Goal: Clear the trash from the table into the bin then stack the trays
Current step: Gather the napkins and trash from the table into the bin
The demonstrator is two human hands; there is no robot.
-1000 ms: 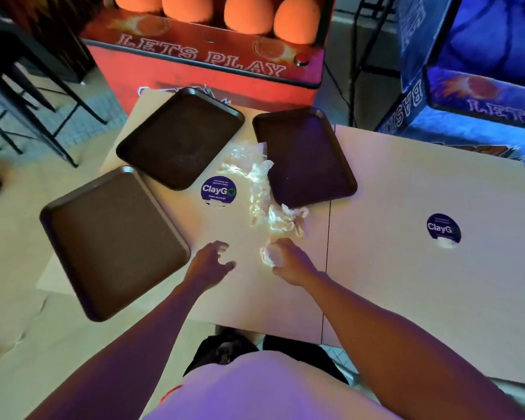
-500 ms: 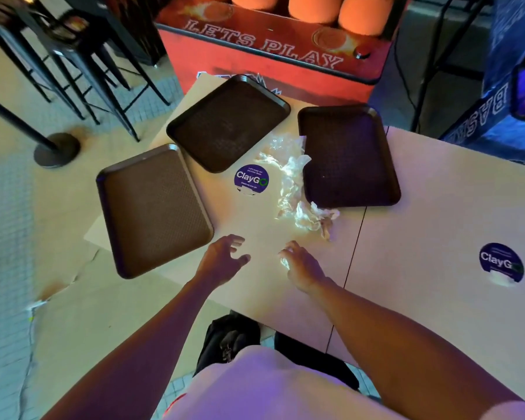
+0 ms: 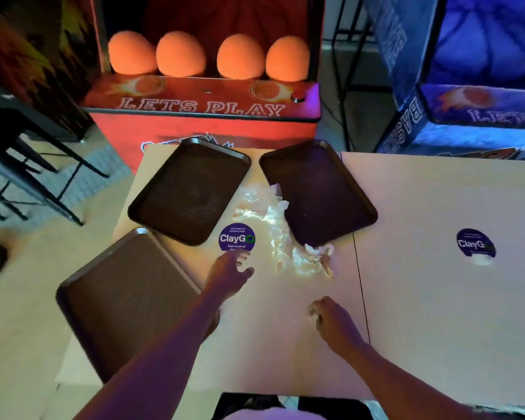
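Observation:
Three dark brown trays lie on the pale table: one near left [image 3: 125,295], one far left [image 3: 188,189], one far middle [image 3: 319,192]. Crumpled clear plastic and paper trash [image 3: 282,237] is strewn between the two far trays and toward me. My left hand [image 3: 231,274] reaches forward with loose fingers, just below a purple ClayGo sticker [image 3: 236,237] and left of the trash, holding nothing. My right hand [image 3: 331,319] is curled round a small white crumpled wad, closer to me than the trash pile.
A red arcade basketball machine [image 3: 206,107] with orange balls stands behind the table; a blue one [image 3: 467,116] is at the far right. Dark stools [image 3: 22,165] stand on the left. A second ClayGo sticker [image 3: 475,244] is on the right tabletop. No bin is in view.
My left hand has moved forward toward the sticker and trash. My right hand has drawn back toward me with the small wad. The camera has tilted up.

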